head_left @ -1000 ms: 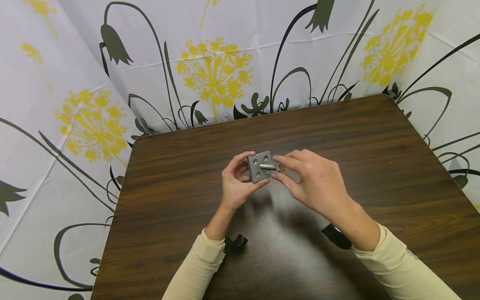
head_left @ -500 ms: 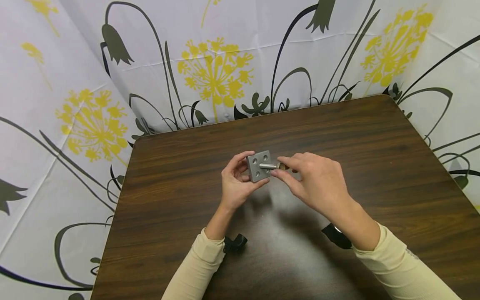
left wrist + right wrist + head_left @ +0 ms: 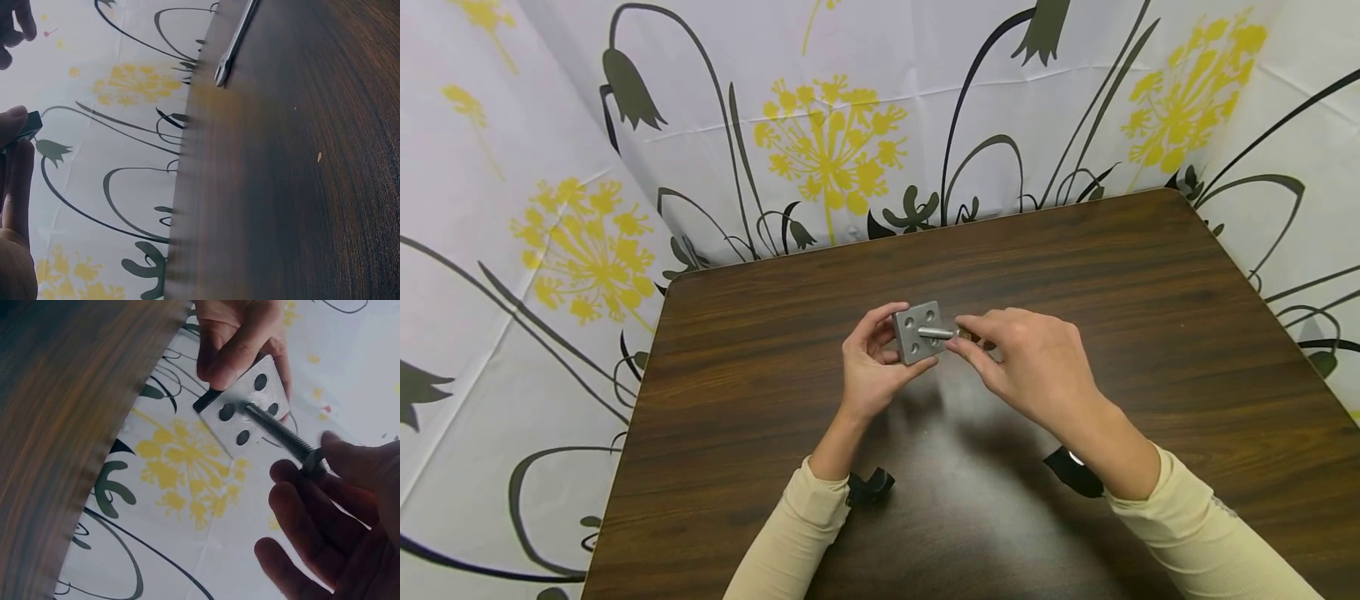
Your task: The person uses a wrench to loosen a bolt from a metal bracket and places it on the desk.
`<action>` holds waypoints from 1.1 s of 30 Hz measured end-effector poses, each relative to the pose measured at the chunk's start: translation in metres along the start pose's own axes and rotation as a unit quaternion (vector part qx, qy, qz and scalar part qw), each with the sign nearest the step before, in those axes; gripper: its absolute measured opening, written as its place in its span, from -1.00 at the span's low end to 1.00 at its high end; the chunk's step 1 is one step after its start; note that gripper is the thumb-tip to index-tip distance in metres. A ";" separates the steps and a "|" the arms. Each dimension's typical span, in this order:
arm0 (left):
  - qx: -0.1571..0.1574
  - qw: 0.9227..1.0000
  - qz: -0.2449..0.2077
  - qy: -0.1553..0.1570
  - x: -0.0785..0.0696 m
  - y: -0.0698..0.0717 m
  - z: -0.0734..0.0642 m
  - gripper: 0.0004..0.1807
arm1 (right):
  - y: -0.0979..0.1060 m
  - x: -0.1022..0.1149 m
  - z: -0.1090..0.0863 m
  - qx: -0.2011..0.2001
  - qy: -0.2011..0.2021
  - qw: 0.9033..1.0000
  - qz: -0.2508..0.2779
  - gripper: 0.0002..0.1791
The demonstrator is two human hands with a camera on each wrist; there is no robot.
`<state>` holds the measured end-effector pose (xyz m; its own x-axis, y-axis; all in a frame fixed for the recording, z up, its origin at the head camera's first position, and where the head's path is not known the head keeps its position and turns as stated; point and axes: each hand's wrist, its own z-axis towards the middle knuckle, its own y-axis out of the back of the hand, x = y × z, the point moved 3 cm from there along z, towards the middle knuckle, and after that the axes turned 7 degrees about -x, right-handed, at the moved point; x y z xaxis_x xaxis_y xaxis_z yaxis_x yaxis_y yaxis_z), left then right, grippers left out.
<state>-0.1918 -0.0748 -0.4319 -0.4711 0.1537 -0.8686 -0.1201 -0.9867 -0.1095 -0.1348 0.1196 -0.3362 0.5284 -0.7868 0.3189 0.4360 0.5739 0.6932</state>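
My left hand [image 3: 877, 367] holds a square grey metal plate [image 3: 907, 333] by its edges, up above the table. The plate has round holes near its corners, and a threaded stud [image 3: 278, 430] sticks out from its middle toward my right hand [image 3: 1037, 350]. At the stud's free end, my right thumb and index finger pinch a small nut [image 3: 314, 464], partly hidden behind the fingertips. The other right fingers stay loosely bent below it in the right wrist view. Only a dark edge of the plate shows between the left fingers in the left wrist view.
A wrench [image 3: 234, 44] lies on the brown wood-grain table [image 3: 760, 400] near its edge in the left wrist view. A white flower-print curtain [image 3: 865, 50] hangs behind the table and at both sides. Dark wrist straps [image 3: 871, 487] show at both cuffs.
My right fingertips have drawn slightly away from the plate and shifted their grip around the nut. The nut's face showed more half a second ago. My left hand and the plate stay nearly still.
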 end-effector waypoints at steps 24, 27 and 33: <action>-0.005 1.000 0.009 0.004 0.000 0.001 0.000 -0.18 | 0.001 0.002 0.000 0.004 0.001 1.000 -0.003 -0.71; -0.006 1.000 0.007 0.007 0.000 0.002 0.000 -0.18 | 0.001 0.002 0.000 0.001 0.025 1.000 0.011 -0.73; -0.004 1.000 0.004 0.001 -0.002 0.001 0.001 -0.18 | 0.001 0.002 0.000 -0.009 0.007 1.000 0.005 -0.65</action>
<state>-0.1917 -0.0764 -0.4303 -0.4709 0.1455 -0.8701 -0.1091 -0.9883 -0.1063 -0.1334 0.1189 -0.3350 0.5424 -0.7778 0.3175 0.4434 0.5860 0.6782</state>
